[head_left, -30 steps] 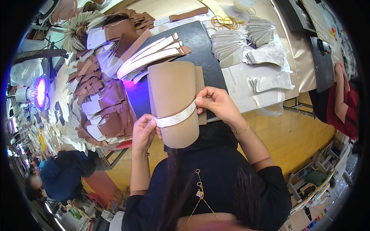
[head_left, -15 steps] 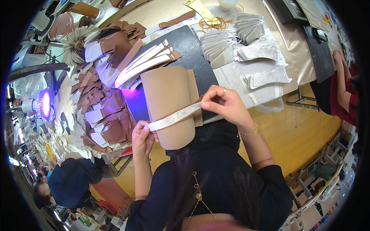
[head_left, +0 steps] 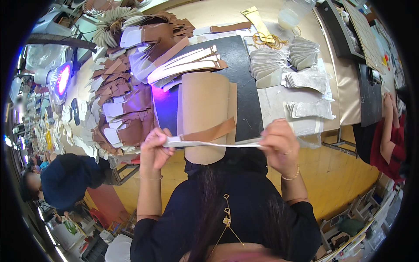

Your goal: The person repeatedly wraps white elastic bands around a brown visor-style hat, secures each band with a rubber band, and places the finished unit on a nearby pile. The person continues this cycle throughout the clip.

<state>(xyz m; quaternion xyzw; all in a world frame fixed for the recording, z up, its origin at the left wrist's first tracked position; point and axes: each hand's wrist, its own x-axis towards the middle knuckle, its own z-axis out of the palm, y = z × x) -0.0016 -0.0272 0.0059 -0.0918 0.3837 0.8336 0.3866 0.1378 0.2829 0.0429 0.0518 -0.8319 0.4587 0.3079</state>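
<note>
A narrow white strip (head_left: pixel 235 145) is stretched between my two hands in front of me. My left hand (head_left: pixel 156 146) pinches its left end, and my right hand (head_left: pixel 280 146) grips its right end with curled fingers. A brown leather-like strip (head_left: pixel 214 131) slants up across a rounded tan form (head_left: pixel 205 102). The brown and white strips come together close to my left fingers and spread apart toward the right; how they join there is hard to make out. The form lies on a black mat (head_left: pixel 246 87) at the table edge, over a flat tan piece (head_left: pixel 232 105).
Pale-faced strips (head_left: pixel 187 65) lie just beyond the form. Brown cut pieces (head_left: pixel 135 131) pile up on the left, near a glowing lamp (head_left: pixel 63 80). Fanned grey pieces (head_left: pixel 268 67) lie at right. A yellow piece (head_left: pixel 258 26) and a clear container (head_left: pixel 294 15) stand farther back. Another person (head_left: pixel 386 126) is at far right.
My right hand has moved right and down, drawing the white strip away from the brown one, which now lies across the form. My left hand still pinches the left end. The view has shifted.
</note>
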